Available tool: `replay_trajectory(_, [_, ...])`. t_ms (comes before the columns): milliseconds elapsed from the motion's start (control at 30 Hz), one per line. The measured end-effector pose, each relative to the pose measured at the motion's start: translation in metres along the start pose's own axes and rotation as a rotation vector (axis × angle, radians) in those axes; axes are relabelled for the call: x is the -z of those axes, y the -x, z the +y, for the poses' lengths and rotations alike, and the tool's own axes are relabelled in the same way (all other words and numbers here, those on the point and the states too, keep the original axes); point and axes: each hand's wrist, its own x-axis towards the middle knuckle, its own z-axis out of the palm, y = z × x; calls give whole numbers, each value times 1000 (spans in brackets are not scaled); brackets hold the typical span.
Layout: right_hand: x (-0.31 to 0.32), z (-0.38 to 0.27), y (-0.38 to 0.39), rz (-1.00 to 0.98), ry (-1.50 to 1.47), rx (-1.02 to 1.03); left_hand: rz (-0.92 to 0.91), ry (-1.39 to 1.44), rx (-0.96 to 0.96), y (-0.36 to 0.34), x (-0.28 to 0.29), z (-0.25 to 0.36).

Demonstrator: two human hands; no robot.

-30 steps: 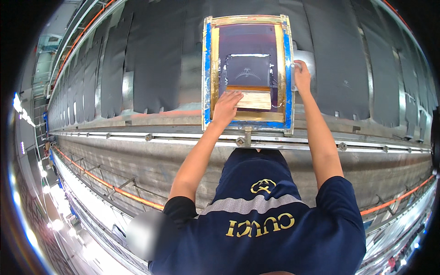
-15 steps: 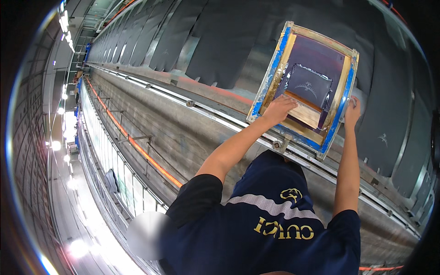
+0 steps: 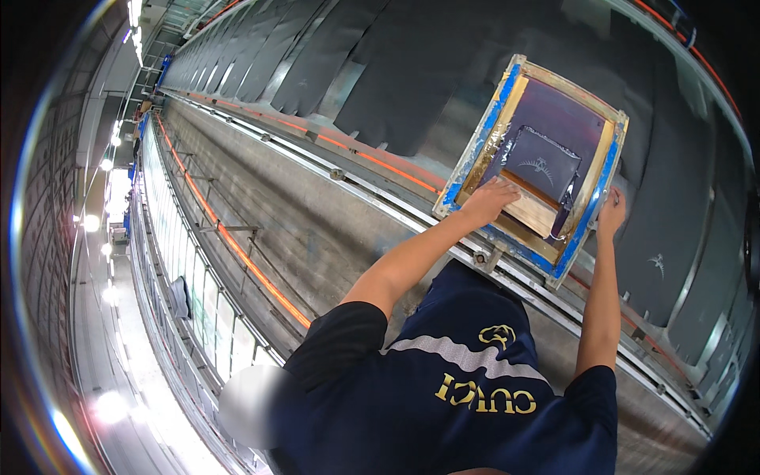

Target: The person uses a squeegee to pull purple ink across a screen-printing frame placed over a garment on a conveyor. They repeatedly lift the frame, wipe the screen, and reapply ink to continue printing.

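Observation:
A screen printing frame (image 3: 608,178) with a wooden border and blue tape lies over the dark sheets, slanted in front of me. Its purple mesh (image 3: 568,107) carries a glossy ink outline and a pale arched motif. My left hand (image 3: 492,199) grips the left end of a squeegee (image 3: 532,215), whose pale wooden handle lies across the near part of the mesh. At the frame's right outer edge is my right hand (image 3: 612,212), fingers curled against the side; the fingertips are partly hidden.
Dark sheets (image 3: 396,79) line the long table, one at right with a pale printed motif (image 3: 656,265). A metal rail (image 3: 336,174) with stops runs along the near edge. An orange line (image 3: 261,273) follows another long table at left, where a dark cloth (image 3: 180,298) hangs.
The whole view has shifted, so the frame appears slightly lower and farther right. Both hands keep their places, and the squeegee shows little movement against the frame.

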Motion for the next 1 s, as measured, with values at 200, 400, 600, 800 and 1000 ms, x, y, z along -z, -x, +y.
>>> replay_trajectory(200, [17,-53,-12,-147,-141,-145,66,76,3,17,14,-2])
replay_trajectory(400, [12,-167,-15,-165,-109,-74,253,158,9,31,82,-23])
replay_trajectory(600, [-115,-262,31,-182,-81,-121,209,123,14,81,163,-146])
replay_trajectory(800, [-243,-293,104,-136,-117,-187,37,51,32,128,221,-282])
replay_trajectory(1000, [-285,-326,138,-140,-169,-278,37,31,9,151,253,-334])
